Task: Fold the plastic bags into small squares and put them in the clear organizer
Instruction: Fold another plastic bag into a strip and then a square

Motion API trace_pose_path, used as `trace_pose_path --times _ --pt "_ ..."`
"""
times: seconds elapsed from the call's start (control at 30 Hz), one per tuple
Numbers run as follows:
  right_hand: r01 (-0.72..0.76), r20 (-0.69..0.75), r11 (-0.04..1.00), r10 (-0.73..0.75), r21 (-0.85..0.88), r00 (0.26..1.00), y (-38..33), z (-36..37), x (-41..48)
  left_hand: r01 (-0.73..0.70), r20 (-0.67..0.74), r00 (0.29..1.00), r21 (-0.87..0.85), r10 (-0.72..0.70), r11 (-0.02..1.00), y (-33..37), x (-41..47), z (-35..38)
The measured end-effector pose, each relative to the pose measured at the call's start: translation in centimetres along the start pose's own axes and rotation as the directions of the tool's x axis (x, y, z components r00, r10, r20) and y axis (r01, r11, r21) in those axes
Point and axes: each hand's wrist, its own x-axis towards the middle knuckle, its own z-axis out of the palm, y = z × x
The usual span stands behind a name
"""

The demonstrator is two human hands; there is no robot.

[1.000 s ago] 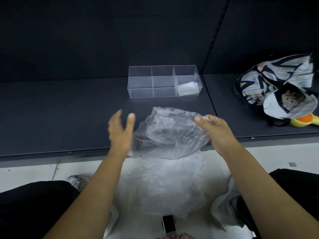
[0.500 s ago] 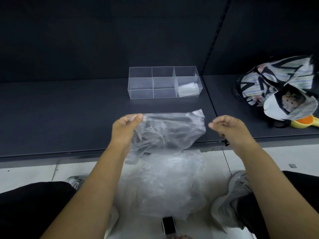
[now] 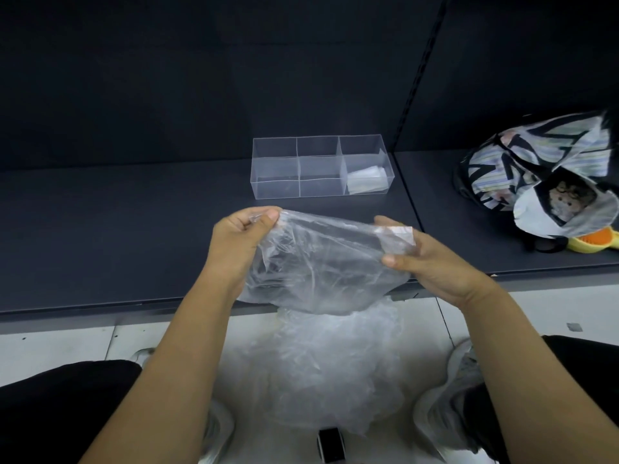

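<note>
Fingers (image 3: 268, 216) of the left hand (image 3: 239, 239) pinch one top corner of the crumpled clear plastic bag (image 3: 318, 269); the right hand (image 3: 435, 262) pinches the opposite corner, apparently to stretch it flat for folding. The bag hangs between them, short of the clear compartmented organizer (image 3: 321, 165) on the dark shelf (image 3: 134, 212).

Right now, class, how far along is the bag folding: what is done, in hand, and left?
Done: one folded bag lies in the organizer's right compartment. In hand: left hand and right hand pinch an unfolded bag by its top edge. Left: folding it, then the pile on the floor.
</note>
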Motion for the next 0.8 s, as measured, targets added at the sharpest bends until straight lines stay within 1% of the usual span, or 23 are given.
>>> trace_pose_path --times 0.07,0.13,0.2,0.23,0.3,0.33,0.37,0.4,0.47,0.5,0.53,0.57,0.67,0.73,0.8 --pt "0.066 -0.113 0.994 -0.056 0.085 0.992 0.5 0.2 -0.1 0.014 -0.004 1.000 0.006 -0.014 1.000 -0.6 0.1 -0.1" --pt "0.120 -0.283 0.985 -0.081 0.124 0.956 0.6 0.7 0.1 0.029 -0.015 0.999 0.059 -0.029 0.998 -1.2 0.3 -0.2" --pt "0.132 -0.428 0.987 -0.078 0.096 0.900 0.2 1.1 0.7 0.059 -0.053 0.997 0.178 -0.050 0.982 -1.8 0.5 -0.4" --pt "0.130 -0.459 0.989 -0.085 0.068 0.885 0.0 1.2 1.0 0.073 -0.082 0.995 0.293 -0.051 0.953 -2.2 0.6 -0.7" --pt "0.123 -0.441 0.992 -0.104 0.014 0.891 -0.4 1.7 1.4 0.054 -0.104 0.995 0.536 0.002 0.842 -2.4 0.7 -1.1" --pt "0.118 -0.410 0.993 -0.115 -0.019 0.905 -0.7 2.0 1.5 0.022 -0.071 0.997 0.582 0.024 0.813 -2.2 0.7 -0.9" --pt "0.112 -0.366 0.993 -0.121 -0.048 0.923 -1.0 2.5 1.7 -0.009 -0.004 1.000 0.573 0.014 0.819 -1.7 0.7 -0.3" --pt "0.108 -0.316 0.992 -0.122 -0.061 0.941 -1.3 3.0 1.9 -0.030 0.097 0.995 0.521 -0.023 0.853 -1.1 0.8 0.6" --pt "0.114 -0.226 0.992 -0.123 -0.048 0.966 -1.9 4.1 2.6 0.004 0.308 0.942 0.376 -0.130 0.926 0.5 0.7 3.1" --pt "0.117 -0.199 0.992 -0.125 -0.049 0.972 -2.1 4.5 3.0 0.028 0.375 0.914 0.317 -0.152 0.948 0.9 0.7 4.3" --pt "0.117 -0.187 0.991 -0.126 -0.061 0.974 -2.3 4.8 3.4 0.042 0.389 0.909 0.272 -0.149 0.961 1.0 1.0 5.4" --pt "0.113 -0.183 0.991 -0.125 -0.073 0.975 -2.5 4.8 3.7 0.045 0.355 0.925 0.247 -0.134 0.968 1.0 1.5 6.1" --pt "0.070 -0.197 0.995 -0.084 -0.077 0.977 -2.2 3.5 4.5 0.054 0.192 0.977 0.221 -0.098 0.974 0.1 3.3 6.4" --pt "0.018 -0.213 0.991 -0.046 -0.133 0.976 -1.4 1.8 4.6 0.082 0.060 0.993 0.212 -0.097 0.974 -0.9 4.9 5.2" --pt "-0.049 -0.221 0.980 0.005 -0.195 0.975 -0.2 -0.2 4.7 0.117 -0.069 0.992 0.204 -0.105 0.972 -2.1 6.6 3.6"
